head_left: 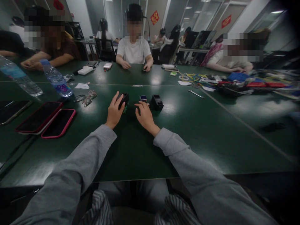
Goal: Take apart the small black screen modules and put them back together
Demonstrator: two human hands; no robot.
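My left hand point(114, 112) lies against a small black box-shaped device point(125, 98), its fingers spread over the near left side of it. A bit of green point(126, 108) shows beside that device. Just to the right, my right hand point(144, 116) hovers or rests low over the table with fingers stretched leftward and apart; nothing shows in its grasp. Behind its fingertips sits a small square module with a bluish screen point(142, 98). Another black box-shaped device point(157, 102) with openings stands to the right of this hand.
On the green table point(150, 162) lie glasses point(88, 99), a pink-edged phone point(59, 123) and a red-edged phone point(40, 117) at left. Two water bottles point(57, 79) stand behind. A metal tool point(196, 94) and heaped cables point(197, 78) lie right. Several people sit around.
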